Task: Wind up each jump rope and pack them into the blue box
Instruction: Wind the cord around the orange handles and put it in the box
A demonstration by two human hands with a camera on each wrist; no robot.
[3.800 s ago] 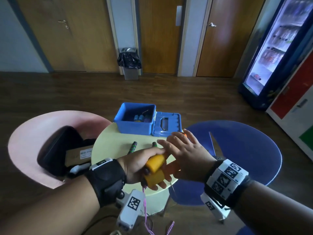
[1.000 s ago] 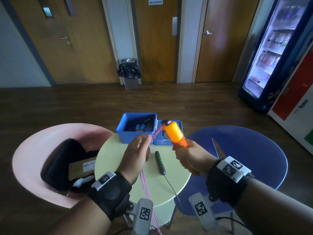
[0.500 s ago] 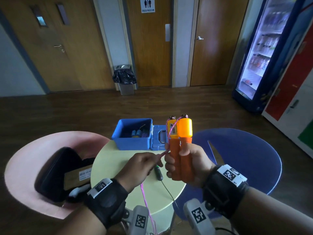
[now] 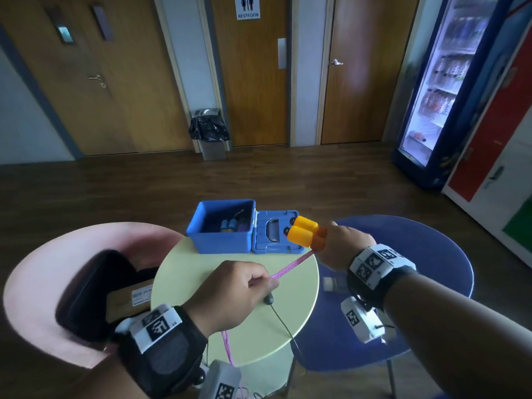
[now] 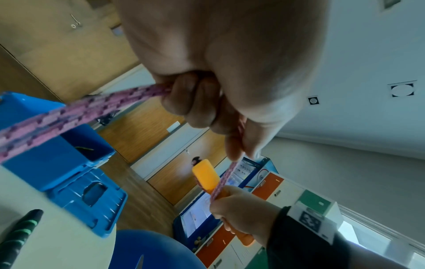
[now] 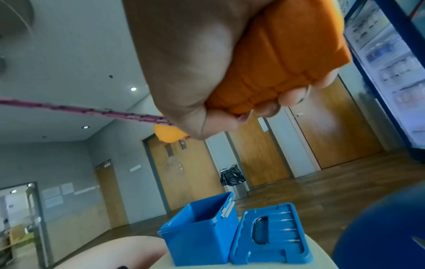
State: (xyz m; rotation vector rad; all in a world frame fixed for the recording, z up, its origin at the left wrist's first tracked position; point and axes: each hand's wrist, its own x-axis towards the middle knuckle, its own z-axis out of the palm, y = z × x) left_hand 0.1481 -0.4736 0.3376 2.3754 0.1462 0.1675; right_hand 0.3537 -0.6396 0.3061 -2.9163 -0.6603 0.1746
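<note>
Left hand point(image 4: 230, 295) fingers curled, pinching the pink braided jump rope cord point(image 4: 290, 266). Right hand point(image 4: 342, 246) fist wrapped round both orange plastic handles point(image 4: 302, 231), held above the open blue plastic box point(image 4: 221, 240) on the round pale-yellow table point(image 4: 288, 306).

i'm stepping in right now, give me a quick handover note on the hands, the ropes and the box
Right hand: grips both orange handles together, raised beside the box lid.
Left hand: pinches the pink rope, stretched taut to the handles; the slack hangs off the round table.
Blue box: open at the table's far edge, lid flat beside it, some items already inside.
Black-and-green handle with a thin cord lies on the table, not wound.
Left: wind the pink rope, box it, then handle the black one.
</note>
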